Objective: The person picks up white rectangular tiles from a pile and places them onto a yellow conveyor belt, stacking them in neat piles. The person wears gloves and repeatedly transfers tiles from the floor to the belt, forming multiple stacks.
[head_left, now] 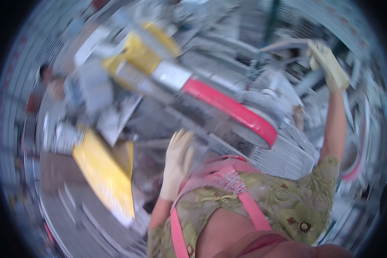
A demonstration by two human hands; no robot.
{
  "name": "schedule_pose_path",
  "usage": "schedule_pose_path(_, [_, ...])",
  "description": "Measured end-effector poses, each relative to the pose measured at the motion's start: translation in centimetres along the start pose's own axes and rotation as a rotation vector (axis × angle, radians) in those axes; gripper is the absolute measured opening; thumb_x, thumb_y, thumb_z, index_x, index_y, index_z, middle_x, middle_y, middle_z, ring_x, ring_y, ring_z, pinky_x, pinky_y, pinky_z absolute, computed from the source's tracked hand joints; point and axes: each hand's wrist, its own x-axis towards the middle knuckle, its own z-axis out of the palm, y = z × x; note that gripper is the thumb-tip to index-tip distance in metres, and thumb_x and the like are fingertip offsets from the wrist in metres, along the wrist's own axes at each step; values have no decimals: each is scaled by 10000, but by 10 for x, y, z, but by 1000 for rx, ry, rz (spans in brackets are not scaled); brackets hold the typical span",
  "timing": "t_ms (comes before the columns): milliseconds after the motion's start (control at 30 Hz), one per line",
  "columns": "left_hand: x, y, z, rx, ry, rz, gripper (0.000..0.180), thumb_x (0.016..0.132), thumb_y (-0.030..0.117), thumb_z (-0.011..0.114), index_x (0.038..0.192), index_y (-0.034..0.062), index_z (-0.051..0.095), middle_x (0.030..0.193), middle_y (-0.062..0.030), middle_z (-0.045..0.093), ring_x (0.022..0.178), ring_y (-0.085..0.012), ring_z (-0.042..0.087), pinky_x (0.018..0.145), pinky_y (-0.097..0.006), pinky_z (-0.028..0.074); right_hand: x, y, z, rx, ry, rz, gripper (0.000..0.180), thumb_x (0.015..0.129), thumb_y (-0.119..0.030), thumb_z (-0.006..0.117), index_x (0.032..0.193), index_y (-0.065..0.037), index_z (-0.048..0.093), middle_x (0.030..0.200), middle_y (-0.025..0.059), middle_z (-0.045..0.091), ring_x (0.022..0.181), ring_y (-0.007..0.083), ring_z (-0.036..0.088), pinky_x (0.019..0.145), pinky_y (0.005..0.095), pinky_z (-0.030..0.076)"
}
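The whole picture is motion-blurred. My left hand (177, 162), in a pale glove, hangs in front of my chest with its fingers apart and nothing in it. It is close to a grey perforated metal guard (284, 160). My right hand (327, 64), also gloved, is raised high at the right. Its fingers close on the end of a thin grey sheet (284, 44) that sticks out to the left. A wide red band (230, 107) runs diagonally across a grey machine between my two hands.
Yellow machine parts (137, 53) sit at the upper left of the red band. A yellow panel (102, 172) slants at the lower left above grey flooring. Another person (47, 81) stands at the far left. Grey metal frames and parts crowd the right side.
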Motion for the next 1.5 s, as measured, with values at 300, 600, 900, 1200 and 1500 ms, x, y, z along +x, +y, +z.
schedule_pose_path(300, [-42, -1, -25, 116, 180, -71, 431, 955, 103, 572, 1367, -22, 581, 1363, -225, 619, 1387, -449, 479, 1208, -524, 321, -122, -218, 129, -672, -155, -1575, 389, 750, -84, 698, 1130, -14, 646, 808, 88, 614, 898, 264, 649, 1117, 422, 437])
schedule_pose_path(600, [-77, 4, -57, 142, 332, -215, 394, 920, 170, 579, 1260, -23, 628, 1275, -267, 612, 1160, -471, 545, 1048, -493, 424, -227, -306, 147, -684, -61, -1740, 315, 849, -134, 674, 1143, -24, 684, 808, 66, 646, 862, 241, 649, 996, 388, 505])
schedule_pose_path(900, [-100, 6, -67, 79, 457, -193, 361, 984, 132, 537, 1306, -12, 615, 1322, -270, 609, 1313, -470, 512, 1109, -495, 398, -177, -265, 144, -661, -101, -1636, 272, 880, -154, 645, 1119, -27, 674, 807, 68, 649, 826, 242, 646, 930, 384, 508])
schedule_pose_path(1200, [-96, 4, -80, 101, 440, -193, 370, 980, 73, 532, 1328, -14, 622, 1352, -230, 623, 1392, -452, 476, 1207, -513, 323, -131, -236, 125, -554, -60, -1573, 237, 912, -174, 617, 1094, -30, 663, 805, 69, 651, 791, 243, 642, 864, 379, 510])
schedule_pose_path(1500, [-88, -18, -70, 161, 434, -204, 396, 955, 75, 544, 1333, -4, 630, 1362, -259, 616, 1376, -455, 491, 1185, -494, 356, -140, -286, 87, -605, 208, -1723, 214, 943, -194, 588, 1069, -33, 653, 803, 71, 654, 755, 244, 639, 797, 374, 513])
